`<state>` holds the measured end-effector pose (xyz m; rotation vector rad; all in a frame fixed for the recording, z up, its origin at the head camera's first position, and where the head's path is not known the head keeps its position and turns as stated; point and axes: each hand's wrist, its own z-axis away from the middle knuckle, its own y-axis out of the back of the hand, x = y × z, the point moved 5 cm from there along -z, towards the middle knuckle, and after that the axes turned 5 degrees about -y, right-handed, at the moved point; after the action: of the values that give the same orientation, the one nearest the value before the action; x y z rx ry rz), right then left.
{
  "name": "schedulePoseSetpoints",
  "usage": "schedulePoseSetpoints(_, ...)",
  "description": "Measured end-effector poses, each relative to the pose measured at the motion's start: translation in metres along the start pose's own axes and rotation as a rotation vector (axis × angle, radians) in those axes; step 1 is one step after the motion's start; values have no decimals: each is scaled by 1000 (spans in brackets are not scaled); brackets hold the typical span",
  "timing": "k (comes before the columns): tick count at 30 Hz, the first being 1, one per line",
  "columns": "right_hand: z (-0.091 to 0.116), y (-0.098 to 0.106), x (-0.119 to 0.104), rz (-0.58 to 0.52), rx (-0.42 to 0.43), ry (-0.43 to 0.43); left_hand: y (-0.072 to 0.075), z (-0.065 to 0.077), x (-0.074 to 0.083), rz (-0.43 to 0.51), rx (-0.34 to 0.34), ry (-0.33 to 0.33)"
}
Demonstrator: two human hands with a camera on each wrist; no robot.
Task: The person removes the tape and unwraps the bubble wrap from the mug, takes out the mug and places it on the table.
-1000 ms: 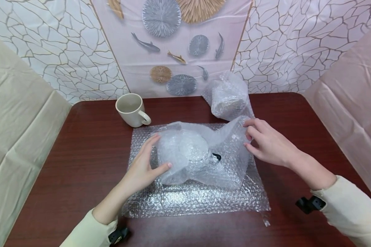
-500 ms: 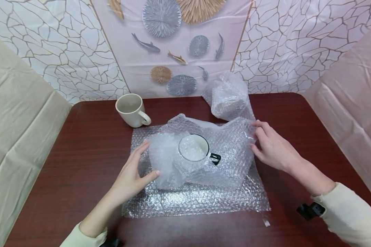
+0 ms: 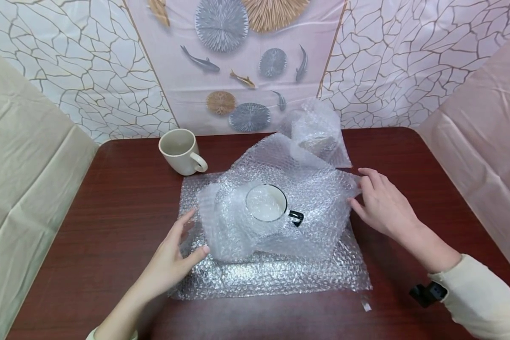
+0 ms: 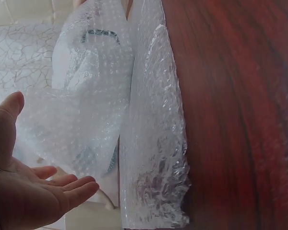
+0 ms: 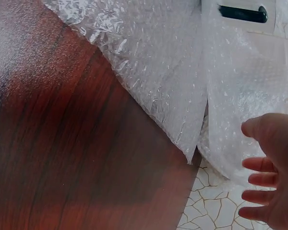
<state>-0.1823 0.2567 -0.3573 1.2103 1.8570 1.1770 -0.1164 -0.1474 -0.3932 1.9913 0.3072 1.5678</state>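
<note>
The bubble wrap (image 3: 306, 198) that covered the white mug (image 3: 265, 208) a second ago now stands opened, its far flap risen toward twelve o'clock, so the mug's dark rim and handle show. The left hand (image 3: 172, 257) has slid off the wrap toward seven o'clock, fingers spread. The right hand (image 3: 380, 203) has drawn back toward three o'clock, fingertips at the wrap's edge.

Clear, glossy plastic bubble wrap (image 3: 276, 264); polished, probably wooden table (image 3: 123, 208).
</note>
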Motion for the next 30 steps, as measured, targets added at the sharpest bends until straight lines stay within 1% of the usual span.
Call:
schedulePoseSetpoints(5, -1, -2, -1, -14, -29, -1, -3, 5, -2, 42, -25, 34)
schedulePoseSetpoints(8, -3, -1, -1, 1, -11, -14, -7, 7, -2, 69, -36, 56)
schedulePoseSetpoints(13, -12, 3, -5, 1, 30, -29, -13, 9, -4, 133, -59, 115)
schedulePoseSetpoints(15, -17, 4, -9, -9, 41, -18, -15, 8, -4, 163, -68, 118)
schedulePoseSetpoints(18, -24, 3, -17, -20, 55, 17, -19, 6, -4, 223, -87, 96)
schedulePoseSetpoints(20, -29, 2, -22, -38, 56, 39, -21, 4, -4, 240, -91, 88)
schedulePoseSetpoints(23, -34, -1, -32, -87, 25, 60, -22, 3, -4, 238, -74, 122)
schedulePoseSetpoints(26, -36, -6, -44, -160, -47, 60, -21, 2, -4, 249, -47, 153)
schedulePoseSetpoints(30, -34, -12, -60, -272, -157, 42, -20, 0, -3, 320, -23, 124)
